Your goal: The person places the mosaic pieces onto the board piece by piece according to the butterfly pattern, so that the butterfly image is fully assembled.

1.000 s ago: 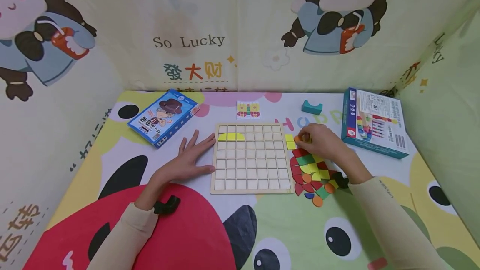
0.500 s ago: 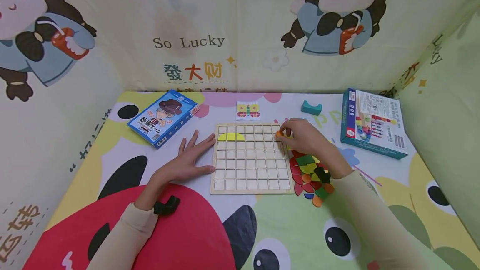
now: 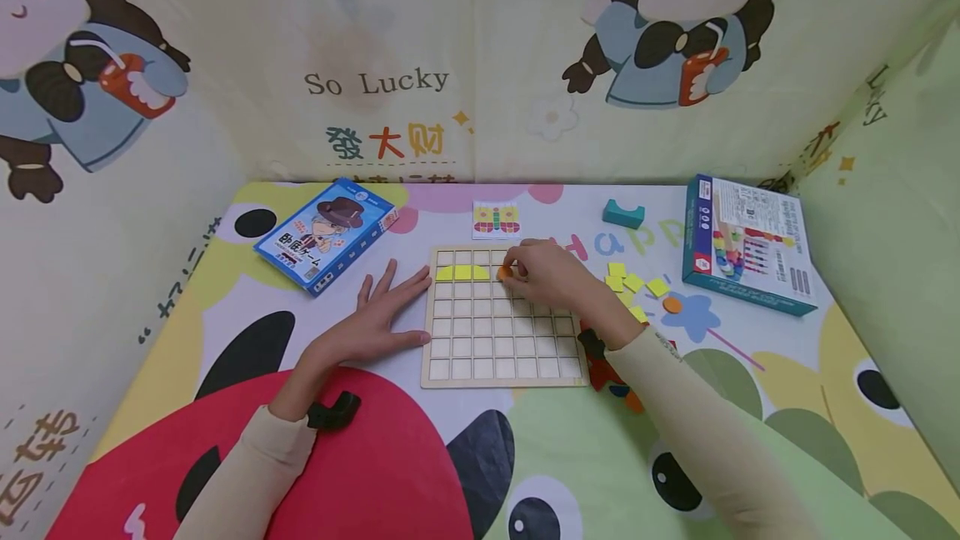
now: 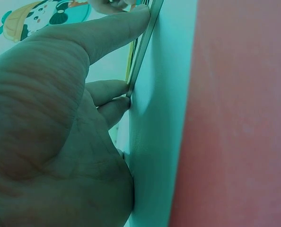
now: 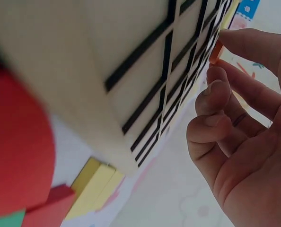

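Note:
A wooden grid board (image 3: 483,384) lies in the middle of the table. Three yellow tiles (image 3: 462,272) sit side by side in its second row from the back, at the left. Between thumb and index finger, my right hand (image 3: 555,273) pinches a round orange tile (image 3: 505,272) over that same row, a little right of the yellow ones. The right wrist view shows this orange tile (image 5: 216,52) edge-on, close to the board face. My left hand (image 3: 371,327) lies with fingers spread, fingertips and thumb at the board's left edge.
Right of the board lie loose yellow tiles (image 3: 617,269), an orange disc (image 3: 672,304) and a pile partly hidden by my right arm. A butterfly pattern card (image 3: 497,221) and a teal arch block (image 3: 623,214) lie behind. A blue box (image 3: 327,236) and a teal box (image 3: 750,240) flank them.
My right hand has moved left from beside the loose tiles to over the board, carrying the round orange tile. My left hand has stayed at the board's edge.

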`<control>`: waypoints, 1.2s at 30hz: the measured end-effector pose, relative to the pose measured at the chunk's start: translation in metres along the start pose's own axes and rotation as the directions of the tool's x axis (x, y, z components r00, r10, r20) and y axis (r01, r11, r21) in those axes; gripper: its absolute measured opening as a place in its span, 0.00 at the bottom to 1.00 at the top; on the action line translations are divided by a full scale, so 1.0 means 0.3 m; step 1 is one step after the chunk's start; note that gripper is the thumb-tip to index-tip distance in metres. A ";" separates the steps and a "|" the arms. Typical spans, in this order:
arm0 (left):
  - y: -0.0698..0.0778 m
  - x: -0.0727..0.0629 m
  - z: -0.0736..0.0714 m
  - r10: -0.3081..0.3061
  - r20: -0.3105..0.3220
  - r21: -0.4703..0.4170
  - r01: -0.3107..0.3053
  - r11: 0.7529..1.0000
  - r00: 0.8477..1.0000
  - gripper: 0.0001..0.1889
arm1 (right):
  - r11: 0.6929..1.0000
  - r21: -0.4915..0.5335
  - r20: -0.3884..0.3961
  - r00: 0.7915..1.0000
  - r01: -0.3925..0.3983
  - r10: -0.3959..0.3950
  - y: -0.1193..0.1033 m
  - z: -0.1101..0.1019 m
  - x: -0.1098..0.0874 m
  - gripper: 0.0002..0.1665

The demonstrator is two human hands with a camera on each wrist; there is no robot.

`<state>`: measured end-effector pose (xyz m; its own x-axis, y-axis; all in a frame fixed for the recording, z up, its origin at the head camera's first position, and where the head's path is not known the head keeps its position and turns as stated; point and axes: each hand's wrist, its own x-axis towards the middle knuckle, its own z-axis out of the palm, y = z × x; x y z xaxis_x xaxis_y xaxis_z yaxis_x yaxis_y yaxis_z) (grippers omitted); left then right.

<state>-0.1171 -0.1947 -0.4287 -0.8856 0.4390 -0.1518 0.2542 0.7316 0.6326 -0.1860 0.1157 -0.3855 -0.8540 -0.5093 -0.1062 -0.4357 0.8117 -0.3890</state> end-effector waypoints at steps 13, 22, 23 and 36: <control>-0.001 0.001 0.000 0.000 -0.004 -0.011 0.000 1.000 1.000 0.50 | 1.000 0.007 0.012 1.000 -0.022 0.022 -0.003 0.025 0.036 0.19; -0.008 0.004 0.002 -0.006 0.006 -0.006 0.006 1.000 1.000 0.50 | 0.999 -0.003 0.023 0.999 -0.038 0.038 -0.007 0.028 0.037 0.21; -0.007 0.004 0.002 -0.007 0.007 -0.006 0.007 1.000 1.000 0.50 | 0.999 -0.002 0.022 0.999 -0.040 0.040 -0.006 0.028 0.038 0.21; -0.008 0.006 0.004 -0.005 -0.002 -0.001 0.005 1.000 1.000 0.50 | 1.000 0.007 0.035 0.999 -0.020 0.020 0.018 0.015 0.015 0.23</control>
<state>-0.1188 -0.1952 -0.4313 -0.8875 0.4346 -0.1531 0.2500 0.7332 0.6323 -0.1910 0.1165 -0.3923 -0.8521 -0.5026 -0.1459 -0.4162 0.8198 -0.3934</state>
